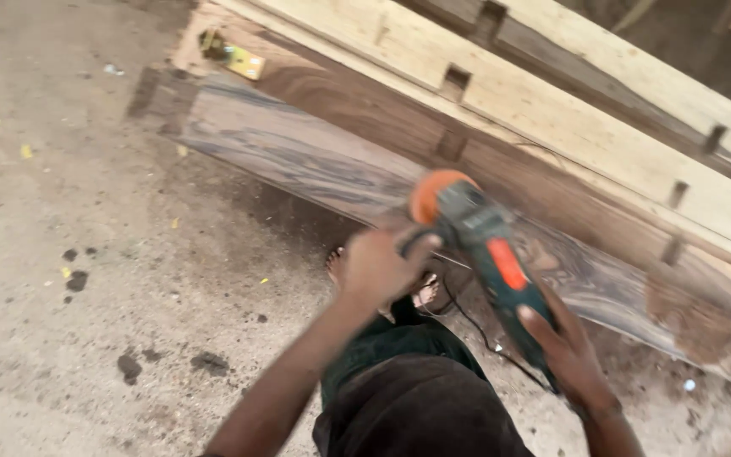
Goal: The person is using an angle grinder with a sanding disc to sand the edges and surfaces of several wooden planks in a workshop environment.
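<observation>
A teal angle grinder [491,254] with an orange guard and an orange switch is held over a long dark streaked plank [298,152]. My left hand [378,267] grips the front of the grinder just under the orange guard. My right hand [568,351] is closed around the rear of the tool's body, where a black cord [475,326] runs down. The orange head sits at the plank's lower edge. The picture is blurred by motion.
Pale timber beams [552,110] with cut rectangular notches lie stacked behind the plank. A small yellow object [243,59] rests near the plank's far end. My foot [336,264] stands on the dusty concrete floor [86,254], which has dark spots and chips.
</observation>
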